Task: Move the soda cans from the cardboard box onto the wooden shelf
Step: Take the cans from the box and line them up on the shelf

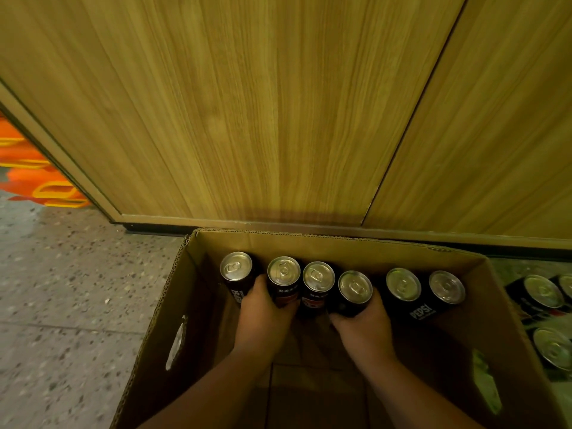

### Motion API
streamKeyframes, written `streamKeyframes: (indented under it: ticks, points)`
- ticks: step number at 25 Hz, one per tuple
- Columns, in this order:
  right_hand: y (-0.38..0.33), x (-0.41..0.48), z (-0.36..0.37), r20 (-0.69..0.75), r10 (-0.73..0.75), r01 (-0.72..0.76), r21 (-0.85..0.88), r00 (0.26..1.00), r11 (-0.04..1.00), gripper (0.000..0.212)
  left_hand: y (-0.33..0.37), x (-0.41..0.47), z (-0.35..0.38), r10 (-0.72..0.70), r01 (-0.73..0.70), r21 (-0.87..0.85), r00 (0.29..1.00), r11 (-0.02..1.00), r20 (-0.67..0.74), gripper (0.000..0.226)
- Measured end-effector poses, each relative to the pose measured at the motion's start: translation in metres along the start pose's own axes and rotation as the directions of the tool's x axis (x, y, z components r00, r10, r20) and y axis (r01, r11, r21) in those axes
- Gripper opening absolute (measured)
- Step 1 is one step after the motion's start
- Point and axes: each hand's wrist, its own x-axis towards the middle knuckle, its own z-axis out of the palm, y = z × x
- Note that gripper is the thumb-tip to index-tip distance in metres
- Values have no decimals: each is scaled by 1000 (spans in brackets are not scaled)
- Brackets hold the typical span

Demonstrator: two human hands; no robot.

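Note:
An open cardboard box (pixel 340 239) stands on the floor below me. Several black Pepsi cans with silver tops stand in a row along its far wall. My left hand (pixel 263 314) is wrapped around the second can from the left (pixel 283 274). My right hand (pixel 365 320) grips the fourth can (pixel 355 289). Between them stands a third can (pixel 318 278). One can (pixel 236 267) stands at the far left, and two more (pixel 403 286) (pixel 446 289) stand at the right. A wooden panel (pixel 247 103) rises right behind the box; no shelf surface shows.
More cans (pixel 543 292) stand on the floor outside the box at the right. Speckled stone floor (pixel 62 289) lies to the left. Orange packaging (pixel 28 168) shows at the far left past the wooden panel's edge. The box has hand-hole cutouts (pixel 176 345) in both side walls.

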Motion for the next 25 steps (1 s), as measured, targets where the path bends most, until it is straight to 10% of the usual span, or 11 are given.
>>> streamKeyframes:
  ticks: [11,25]
  points:
    - [-198,-102,-113,98,-70,73,-32,993,997,69,175,-96,-135,45,-53,146,997,988,61,57]
    - [-716,-238,-305,201,-294,285,71,934,956,68,656,-193,-417,381,-395,80,913,915,147,63]
